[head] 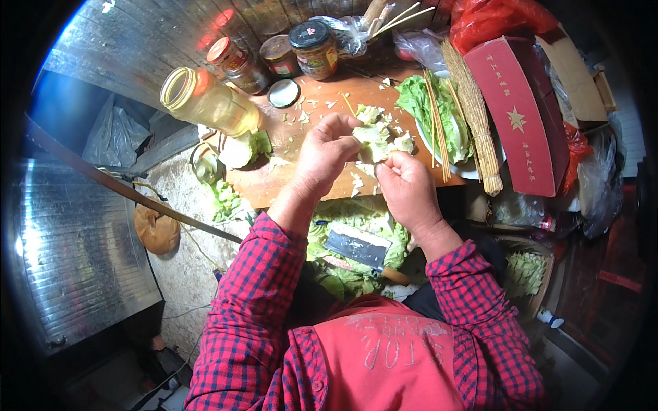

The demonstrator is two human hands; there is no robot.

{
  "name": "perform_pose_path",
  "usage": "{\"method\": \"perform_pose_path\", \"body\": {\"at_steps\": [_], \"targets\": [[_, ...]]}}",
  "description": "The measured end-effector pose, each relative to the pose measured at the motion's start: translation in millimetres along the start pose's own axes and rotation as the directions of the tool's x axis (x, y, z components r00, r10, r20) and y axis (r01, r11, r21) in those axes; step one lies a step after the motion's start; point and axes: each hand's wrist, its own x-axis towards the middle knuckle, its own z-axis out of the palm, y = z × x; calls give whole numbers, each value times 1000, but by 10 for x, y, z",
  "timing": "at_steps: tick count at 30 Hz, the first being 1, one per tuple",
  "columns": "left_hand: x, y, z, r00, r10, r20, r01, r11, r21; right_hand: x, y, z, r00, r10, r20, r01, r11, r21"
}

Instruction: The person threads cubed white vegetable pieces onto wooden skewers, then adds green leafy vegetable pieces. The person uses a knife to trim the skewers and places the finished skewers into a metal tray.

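Note:
My left hand and my right hand meet over a wooden board. A pale green cabbage piece lies between them, pinched by the left fingers. A thin wooden skewer sticks out near the left fingertips. The right thumb and forefinger are closed at the lower edge of the cabbage; whether they grip it is unclear. Cut cabbage pieces sit just beyond the right hand. Below the board, a cleaver with a wooden handle rests on a heap of cabbage leaves.
At the board's far side stand a large jar of yellowish liquid, lidded jars and a loose lid. To the right are a plate of lettuce with skewers across it, a straw bundle and a red box.

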Motion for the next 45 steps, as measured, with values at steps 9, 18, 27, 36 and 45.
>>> {"method": "perform_pose_path", "body": {"at_steps": [9,18,27,36,45], "targets": [[229,-6,-223,970,-6,-245,11,1000,19,64,-43,-75,998,6,-67,1,994,105],[528,-384,-401,952,-85,-294,176,939,297,14,-112,-178,998,24,-56,-15,988,153],[698,-484,-271,935,-59,-349,185,923,338,-45,-167,-382,995,27,-92,-17,994,108],[933,-718,-539,901,-9,-435,242,841,483,-107,-164,-479,996,48,-80,-40,994,103],[1129,-1064,-693,925,59,-375,257,628,734,-168,-152,-466,998,45,-42,-42,996,77]]}}
